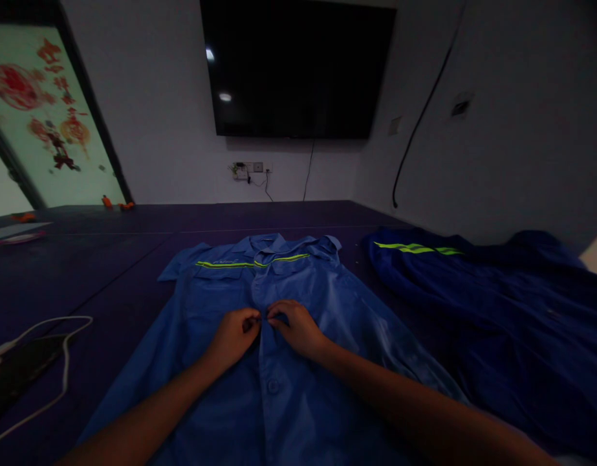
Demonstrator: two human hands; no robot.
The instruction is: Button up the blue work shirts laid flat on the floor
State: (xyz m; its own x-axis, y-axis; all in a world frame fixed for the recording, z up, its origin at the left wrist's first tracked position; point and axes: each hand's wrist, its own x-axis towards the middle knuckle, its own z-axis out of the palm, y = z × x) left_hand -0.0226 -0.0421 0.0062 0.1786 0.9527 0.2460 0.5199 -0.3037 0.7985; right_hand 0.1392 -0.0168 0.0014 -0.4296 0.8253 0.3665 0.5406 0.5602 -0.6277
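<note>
A light blue work shirt [327, 304] with a yellow-green reflective stripe across the chest lies flat, front up, on the dark table [108, 259], collar pointing away from me. My left hand [235, 335] and my right hand [295, 327] meet at the shirt's centre placket, just below the chest pockets. Both hands have fingers curled in a pinch on the placket fabric. A round button [273, 386] shows on the placket below my hands.
A darker blue garment [497, 304] with yellow-green stripes lies crumpled to the right of the shirt. A white cable [60, 349] and a dark flat device [17, 369] sit at the left edge. A black wall screen [298, 65] hangs ahead.
</note>
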